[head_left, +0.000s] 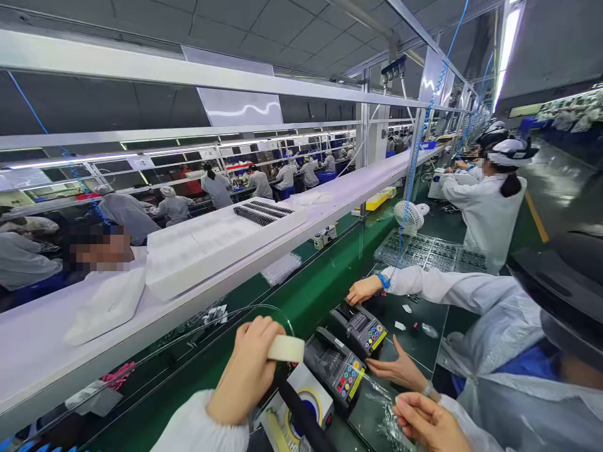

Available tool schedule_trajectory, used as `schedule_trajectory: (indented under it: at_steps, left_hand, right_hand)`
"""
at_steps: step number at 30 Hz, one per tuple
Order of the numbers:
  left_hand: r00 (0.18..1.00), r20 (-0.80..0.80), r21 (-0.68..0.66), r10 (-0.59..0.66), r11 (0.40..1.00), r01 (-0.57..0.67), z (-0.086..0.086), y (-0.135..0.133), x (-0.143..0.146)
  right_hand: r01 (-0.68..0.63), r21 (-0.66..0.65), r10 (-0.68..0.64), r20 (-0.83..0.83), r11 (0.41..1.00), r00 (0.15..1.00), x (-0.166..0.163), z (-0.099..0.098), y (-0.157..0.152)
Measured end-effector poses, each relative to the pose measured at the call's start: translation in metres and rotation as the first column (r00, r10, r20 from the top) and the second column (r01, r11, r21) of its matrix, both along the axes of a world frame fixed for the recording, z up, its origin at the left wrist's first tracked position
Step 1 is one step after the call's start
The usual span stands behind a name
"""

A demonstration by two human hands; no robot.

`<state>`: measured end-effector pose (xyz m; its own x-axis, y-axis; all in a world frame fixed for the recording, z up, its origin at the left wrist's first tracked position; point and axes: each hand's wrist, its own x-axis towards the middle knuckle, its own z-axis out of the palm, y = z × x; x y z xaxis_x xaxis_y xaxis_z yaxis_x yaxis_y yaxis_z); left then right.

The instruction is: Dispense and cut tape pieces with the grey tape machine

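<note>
My left hand [252, 364] is closed around a cream roll of tape [288, 349], raised above the bench. Just below it stands a white machine [326, 397] with a yellow-edged ring on it, partly covered by a dark bar. Close by is a black tape dispenser [332, 370] with coloured buttons. Low on the right, my right hand [431, 422] has thumb and fingers pressed together; what they hold, if anything, I cannot make out. Crumpled clear plastic film [389, 417] lies beside these fingers.
A co-worker's hands [398, 366] are at a second black dispenser [362, 329]. Clear trays [424, 251] and a white fan [409, 215] stand farther along the bench. Overhead on the left, a long shelf [339, 194] carries a white foam box [188, 276].
</note>
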<state>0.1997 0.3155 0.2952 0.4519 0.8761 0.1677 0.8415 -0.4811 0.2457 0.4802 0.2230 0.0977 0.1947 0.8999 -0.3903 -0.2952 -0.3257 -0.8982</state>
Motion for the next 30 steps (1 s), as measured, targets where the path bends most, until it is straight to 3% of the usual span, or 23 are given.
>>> schedule_trajectory:
  at_steps: [3,5,9,13,16,20,23,26,30]
  left_hand:
    - [0.994,-0.103,0.068,-0.043,0.996,0.05,-0.004,0.047,0.02]
    - [0.98,-0.193,0.096,-0.055,0.993,0.075,-0.011,0.072,0.031]
    - [0.962,-0.267,0.106,-0.064,0.99,0.095,-0.024,0.107,0.042]
    - [0.942,-0.327,0.121,-0.073,0.986,0.119,-0.032,0.124,0.04]
    - [0.926,-0.367,0.131,-0.084,0.981,0.142,-0.039,0.129,0.037]
    - [0.912,-0.398,0.144,-0.102,0.975,0.172,-0.054,0.13,0.034]
    - [0.907,-0.404,0.147,-0.123,0.969,0.197,-0.064,0.129,0.032]
    - [0.908,-0.397,0.15,-0.133,0.967,0.208,-0.07,0.128,0.029]
    - [0.904,-0.401,0.137,-0.147,0.966,0.217,-0.076,0.127,0.026]
  right_hand:
    - [0.0,-0.013,-0.001,-0.048,1.0,0.999,-0.012,-0.009,0.03]
    - [-0.018,0.02,0.017,0.022,1.0,1.0,-0.013,-0.008,0.048]
    - [-0.311,0.057,0.285,0.272,0.949,0.919,0.021,0.021,0.11]
    - [-0.384,0.076,0.314,0.444,0.92,0.839,0.064,0.049,0.179]
    - [-0.391,0.039,0.309,0.543,0.919,0.78,0.04,0.029,0.178]
    - [-0.409,-0.047,0.327,0.686,0.911,0.649,-0.034,-0.03,0.142]
    - [-0.444,-0.071,0.323,0.79,0.893,0.522,-0.059,-0.06,0.14]
    - [-0.512,-0.092,0.335,0.85,0.854,0.406,-0.058,-0.067,0.154]
    - [-0.56,-0.128,0.326,0.906,0.819,0.269,-0.061,-0.059,0.165]
